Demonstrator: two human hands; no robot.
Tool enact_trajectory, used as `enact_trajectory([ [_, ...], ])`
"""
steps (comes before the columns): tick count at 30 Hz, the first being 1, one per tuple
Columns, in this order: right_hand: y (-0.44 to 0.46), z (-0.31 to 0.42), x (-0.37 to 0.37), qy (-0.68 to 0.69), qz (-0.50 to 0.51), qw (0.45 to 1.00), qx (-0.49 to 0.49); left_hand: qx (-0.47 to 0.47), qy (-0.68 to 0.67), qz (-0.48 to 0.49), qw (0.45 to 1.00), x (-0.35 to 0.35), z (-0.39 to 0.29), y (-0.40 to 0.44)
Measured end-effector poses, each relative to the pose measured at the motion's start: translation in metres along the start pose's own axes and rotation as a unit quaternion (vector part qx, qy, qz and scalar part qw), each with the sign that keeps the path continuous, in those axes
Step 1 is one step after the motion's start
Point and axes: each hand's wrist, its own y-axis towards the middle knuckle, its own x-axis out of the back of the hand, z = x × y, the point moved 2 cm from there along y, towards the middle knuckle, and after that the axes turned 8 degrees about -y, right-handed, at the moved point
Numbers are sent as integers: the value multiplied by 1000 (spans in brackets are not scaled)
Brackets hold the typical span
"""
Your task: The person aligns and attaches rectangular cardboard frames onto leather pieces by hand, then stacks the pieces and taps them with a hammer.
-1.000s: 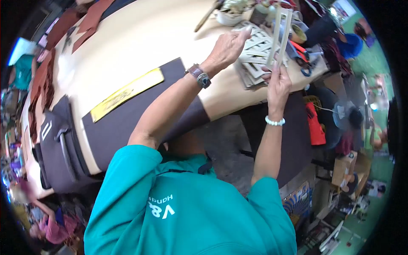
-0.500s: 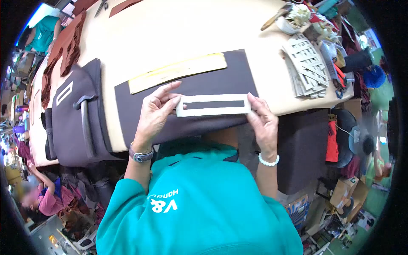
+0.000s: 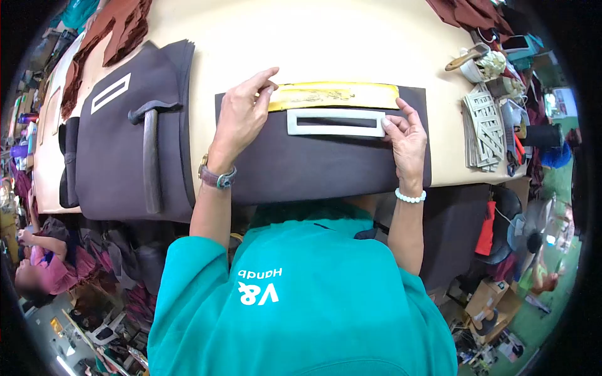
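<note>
Between the thumb and fingers of my right hand (image 3: pixel 407 138) is the right end of a pale rectangular frame (image 3: pixel 335 131). The frame lies over a dark sheet (image 3: pixel 313 166), just below a yellow strip (image 3: pixel 338 96). My left hand (image 3: pixel 244 116) is raised at the left end of the strip, fingers apart, holding nothing. Farther left, a hammer (image 3: pixel 150 156) rests on a stack of dark pieces (image 3: pixel 110 156), beside another pale frame (image 3: pixel 111 94).
A stack of pale frames (image 3: pixel 484 128) stands at the table's right, below a brush (image 3: pixel 467 57) and a white bowl (image 3: pixel 480 67). Brown pieces (image 3: pixel 128 31) lie at the upper left. Another person (image 3: pixel 53 266) is at the lower left, beyond the table.
The pale frame came from the stack at the right, was held by both hands, and now lies over the dark sheet. My left hand has let go of it and moved up.
</note>
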Motion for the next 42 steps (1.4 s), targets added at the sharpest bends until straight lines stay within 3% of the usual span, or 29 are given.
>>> enact_trajectory([
  [5, 6, -2, -6, -103, -12, 995, -10, 27, -6, 43, 999, -5, 19, -1],
  [10, 5, -1, -11, -136, -27, 990, -21, -4, 12, 84, 996, -4, 24, -4],
  [25, 5, 2, -15, -152, -44, 987, -35, -25, 33, 103, 994, -5, 24, -10],
  [30, 1, 7, -13, -206, -72, 976, 25, -18, 49, 105, 993, -6, 22, -9],
  [42, 4, -3, -13, -224, -104, 969, 6, -28, 49, 120, 991, -5, 20, -9],
])
